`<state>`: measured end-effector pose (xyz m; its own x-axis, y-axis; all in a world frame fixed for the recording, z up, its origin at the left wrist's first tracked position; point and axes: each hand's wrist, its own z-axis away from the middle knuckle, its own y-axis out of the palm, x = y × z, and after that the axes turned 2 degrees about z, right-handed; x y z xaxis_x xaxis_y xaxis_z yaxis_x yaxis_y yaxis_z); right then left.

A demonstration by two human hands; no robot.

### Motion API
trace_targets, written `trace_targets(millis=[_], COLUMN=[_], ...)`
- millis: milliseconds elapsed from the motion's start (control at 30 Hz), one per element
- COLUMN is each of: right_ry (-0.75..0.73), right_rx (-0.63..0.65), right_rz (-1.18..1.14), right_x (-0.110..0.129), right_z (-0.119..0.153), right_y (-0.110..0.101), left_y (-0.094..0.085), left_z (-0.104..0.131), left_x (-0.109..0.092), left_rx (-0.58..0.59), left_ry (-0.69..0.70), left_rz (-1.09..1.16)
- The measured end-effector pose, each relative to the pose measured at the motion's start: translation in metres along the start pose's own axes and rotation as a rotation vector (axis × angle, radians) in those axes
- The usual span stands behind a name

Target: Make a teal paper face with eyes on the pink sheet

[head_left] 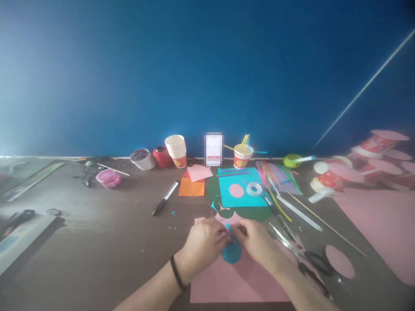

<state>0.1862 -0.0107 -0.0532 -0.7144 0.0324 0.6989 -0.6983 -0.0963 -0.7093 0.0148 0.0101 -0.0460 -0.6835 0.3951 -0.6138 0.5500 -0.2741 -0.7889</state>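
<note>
My left hand [207,238], with a dark band on its wrist, is closed in a pinch on a round blue disc [231,253], seemingly paper. The disc hangs below the fingertips, above a pink sheet [227,287]. From the other side my right hand [254,235] comes in, its fingers pinched together close to the disc's upper edge. A small light-blue piece [228,226] shows between both sets of fingertips; whether it joins the disc is hidden. Scissors [296,250] with black handles lie by my right forearm, next to a pink paper circle [339,261].
Further back, a roll of clear tape [254,189] and a pink circle [236,190] rest on a blue sheet [227,199]. Paper cups [177,151] stand along the wall. Left lies a marker [166,198]; right, a wooden stick [327,224] and cup-and-paper pieces [337,176].
</note>
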Motion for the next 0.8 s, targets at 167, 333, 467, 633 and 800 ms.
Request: trace_targets(millis=[167, 333, 467, 633, 800], right_ry=[-0.011, -0.079, -0.154, -0.221, -0.203], right_rx=[-0.003, -0.075, -0.031, 0.081, 0.074], right_rz=[0.066, 0.078, 0.098, 0.099, 0.139], right_x=[0.0, -0.005, -0.004, -0.004, -0.011], right_z=[0.001, 0.001, 0.003, 0.003, 0.002], right_y=[-0.005, -0.013, -0.017, -0.015, -0.012], left_y=[0.0, 0.001, 0.001, -0.001, -0.007], left_z=[0.009, 0.012, 0.012, 0.01, 0.009], left_x=[-0.012, -0.011, -0.009, -0.008, -0.006], left_rx=[0.159, 0.213, 0.243, 0.273, 0.314], left_ry=[0.018, 0.021, 0.014, 0.032, 0.092], left_rz=[-0.218, -0.302, -0.32, -0.261, -0.198])
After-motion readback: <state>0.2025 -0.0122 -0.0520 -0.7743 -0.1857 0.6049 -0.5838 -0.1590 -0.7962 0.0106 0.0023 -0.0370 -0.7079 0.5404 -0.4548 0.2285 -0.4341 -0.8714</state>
